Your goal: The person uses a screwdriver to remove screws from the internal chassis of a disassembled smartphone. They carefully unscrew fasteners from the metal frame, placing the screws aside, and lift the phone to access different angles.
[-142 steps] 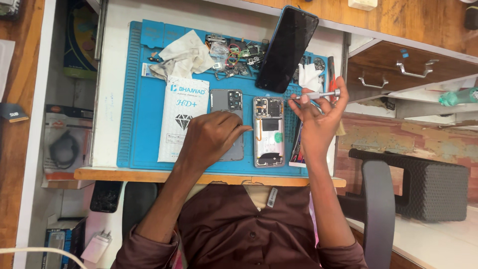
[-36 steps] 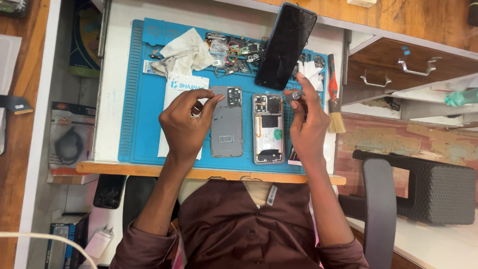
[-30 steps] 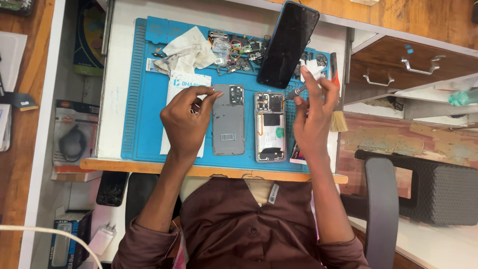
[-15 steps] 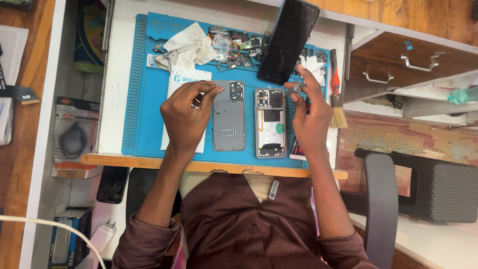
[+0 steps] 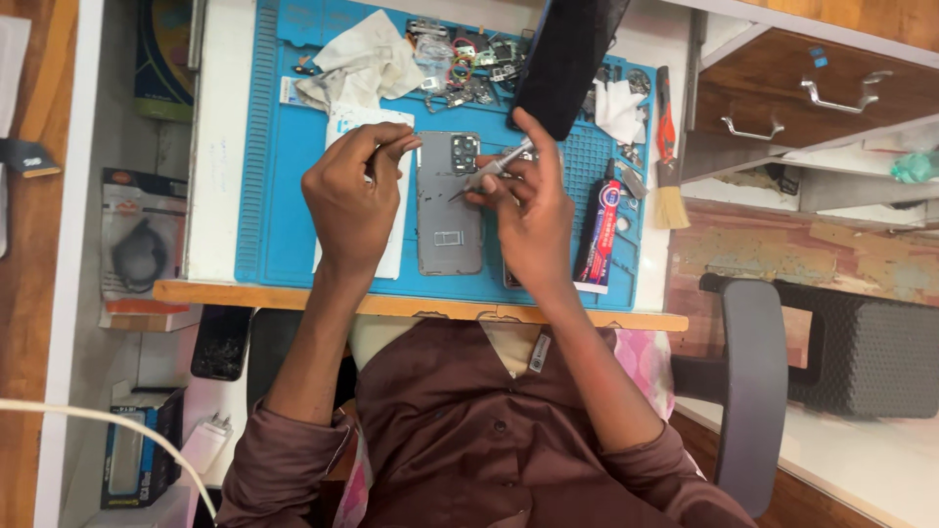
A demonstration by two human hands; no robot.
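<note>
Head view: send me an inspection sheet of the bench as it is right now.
Surface: blue work mat on a white bench with a wooden front edge.
Job's things: grey phone back cover lies flat on the mat, camera end away from the person; metal tweezers point at it.
Clutter: crumpled white cloth, small loose parts, dark phone screen, glue tube, brush.
Grippers: left hand pinches a thin tool over the mat; right hand has its grip on the tweezers.
Cables: white cable at lower left.
Surroundings: wooden drawers, office chair, boxed goods on the left.
</note>
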